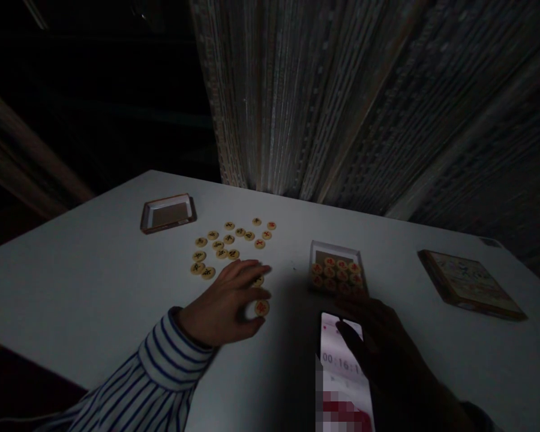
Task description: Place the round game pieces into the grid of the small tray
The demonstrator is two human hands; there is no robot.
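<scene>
My left hand [229, 303], in a blue-and-white striped sleeve, reaches over the white table with its fingers apart. A round Chinese chess piece with a red character [261, 308] lies between its thumb and index finger, with no grip on it that I can see. Another piece [258, 281] is partly hidden under the fingers. My right hand [378, 336] is in deep shadow at the near edge of an open box [360, 259] holding rows of red-marked pieces. Its thumb stretches apart from the fingers, above a lit phone [342, 348] showing a timer.
Several loose chess pieces [229, 239], mostly black-marked, are scattered beyond my left hand. An open box part [168, 216] sits at the far left of the table [117, 270]. A flat patterned box [472, 282] lies at the right. Hanging string curtains [288, 102] border the far edge.
</scene>
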